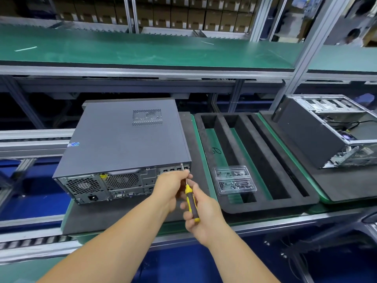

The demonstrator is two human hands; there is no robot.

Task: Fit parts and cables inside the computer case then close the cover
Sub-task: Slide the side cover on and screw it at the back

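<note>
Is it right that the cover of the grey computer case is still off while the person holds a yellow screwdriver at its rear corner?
Not quite. The head view shows the cover already on the grey computer case. The rest holds: the right hand grips the yellow screwdriver at the rear corner.

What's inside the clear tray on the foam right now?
The clear tray holds small dark screws in its near compartment and a few in the far one. Exact count is too blurry to tell.
</note>
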